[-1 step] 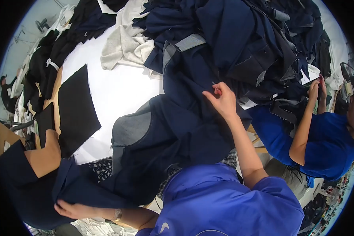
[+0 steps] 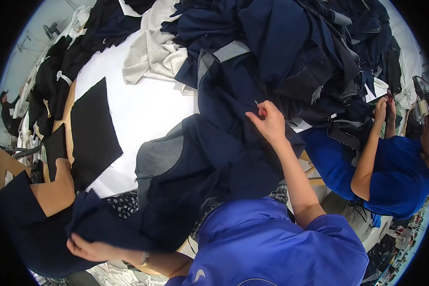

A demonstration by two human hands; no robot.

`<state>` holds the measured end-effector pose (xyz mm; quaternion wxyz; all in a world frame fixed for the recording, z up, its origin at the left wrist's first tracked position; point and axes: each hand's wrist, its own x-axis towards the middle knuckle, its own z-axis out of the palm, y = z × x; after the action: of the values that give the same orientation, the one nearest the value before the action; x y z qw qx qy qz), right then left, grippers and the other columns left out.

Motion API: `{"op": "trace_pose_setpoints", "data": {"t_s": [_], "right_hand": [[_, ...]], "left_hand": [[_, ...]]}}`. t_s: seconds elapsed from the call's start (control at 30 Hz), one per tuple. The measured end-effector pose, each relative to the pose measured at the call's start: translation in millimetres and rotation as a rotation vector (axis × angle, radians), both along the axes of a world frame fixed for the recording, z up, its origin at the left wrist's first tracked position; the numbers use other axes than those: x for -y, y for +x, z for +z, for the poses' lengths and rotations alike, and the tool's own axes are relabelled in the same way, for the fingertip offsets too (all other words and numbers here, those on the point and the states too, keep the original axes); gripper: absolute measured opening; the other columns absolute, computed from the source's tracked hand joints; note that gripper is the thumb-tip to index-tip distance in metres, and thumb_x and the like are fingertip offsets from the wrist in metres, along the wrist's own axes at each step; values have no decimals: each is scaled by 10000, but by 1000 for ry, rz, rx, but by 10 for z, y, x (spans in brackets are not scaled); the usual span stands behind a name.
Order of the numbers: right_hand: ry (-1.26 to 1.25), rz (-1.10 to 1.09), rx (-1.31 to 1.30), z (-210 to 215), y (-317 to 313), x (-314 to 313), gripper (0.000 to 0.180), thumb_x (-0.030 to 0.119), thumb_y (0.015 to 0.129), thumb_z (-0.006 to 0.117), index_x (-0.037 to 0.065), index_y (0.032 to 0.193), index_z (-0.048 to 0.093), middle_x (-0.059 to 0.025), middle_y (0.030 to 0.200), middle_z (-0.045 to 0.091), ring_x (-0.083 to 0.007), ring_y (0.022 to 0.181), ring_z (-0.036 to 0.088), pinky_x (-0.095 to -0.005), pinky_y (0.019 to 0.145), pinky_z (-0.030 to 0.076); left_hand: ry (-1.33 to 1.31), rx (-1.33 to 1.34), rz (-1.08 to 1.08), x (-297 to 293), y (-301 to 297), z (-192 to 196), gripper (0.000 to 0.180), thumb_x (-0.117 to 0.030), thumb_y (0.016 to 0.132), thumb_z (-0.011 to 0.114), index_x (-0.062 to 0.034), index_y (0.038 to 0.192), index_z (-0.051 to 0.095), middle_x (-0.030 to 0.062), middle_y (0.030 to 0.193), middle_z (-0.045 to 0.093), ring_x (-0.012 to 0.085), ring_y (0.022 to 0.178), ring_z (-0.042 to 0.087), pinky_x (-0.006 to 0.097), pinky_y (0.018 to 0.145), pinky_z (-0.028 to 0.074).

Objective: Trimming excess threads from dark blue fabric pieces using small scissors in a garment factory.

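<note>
Dark navy fabric (image 2: 214,157) drapes from the table over my lap, with a grey lining patch (image 2: 161,151) showing on it. At the lower left, my left hand (image 2: 86,249) is closed on the edge of a navy fabric panel (image 2: 97,217). My right hand (image 2: 270,123) is raised over the garment at centre right. Its fingers are pinched round a small tool with a thin metal tip (image 2: 257,101); most of the tool is hidden, so its kind cannot be made out.
A big heap of navy cloth (image 2: 281,43) fills the far side. Pale grey fabric (image 2: 155,55) and a black panel (image 2: 94,136) lie on the white table (image 2: 138,109). Brown cardboard (image 2: 57,188) is at the left. A co-worker in blue (image 2: 395,162) handles cloth at the right.
My left hand has risen slightly, and the navy panel's edge has shifted and folded differently. My right hand stays almost in place.
</note>
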<state>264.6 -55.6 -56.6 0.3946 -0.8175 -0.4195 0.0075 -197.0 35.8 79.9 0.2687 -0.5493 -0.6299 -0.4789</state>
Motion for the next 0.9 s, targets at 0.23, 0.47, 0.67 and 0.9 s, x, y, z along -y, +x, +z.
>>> {"op": "trace_pose_setpoints", "data": {"t_s": [0.23,0.47,0.67,0.9], "right_hand": [[227,65,-132,68,-186,19,139,-2,745,617,23,762,481,-96,678,500,-238,570,532,-317,523,420],[267,714,-362,752,-933,219,139,-59,658,576,33,722,494,-79,725,537,-201,554,548,-268,473,428],[63,895,-367,659,-1087,438,180,8,679,633,42,718,460,-64,694,501,-236,546,545,-310,450,409],[9,729,-336,654,-776,471,177,67,719,712,41,735,538,-67,712,557,-168,540,565,-253,462,426]], "left_hand": [[-377,845,-902,-152,1614,-336,228,15,798,581,-2,1023,548,54,990,546,146,934,496,281,881,385],[-1034,750,-1080,-375,2695,-1341,620,-359,812,678,8,1250,439,178,1078,552,227,1020,521,316,867,416],[-1036,1019,-1150,-411,2760,-1345,300,-146,840,661,39,1063,583,10,795,581,48,734,502,172,668,398],[-409,1290,-843,-792,2111,-1229,224,-207,899,588,-35,1035,544,29,965,534,107,902,480,239,831,387]]}}
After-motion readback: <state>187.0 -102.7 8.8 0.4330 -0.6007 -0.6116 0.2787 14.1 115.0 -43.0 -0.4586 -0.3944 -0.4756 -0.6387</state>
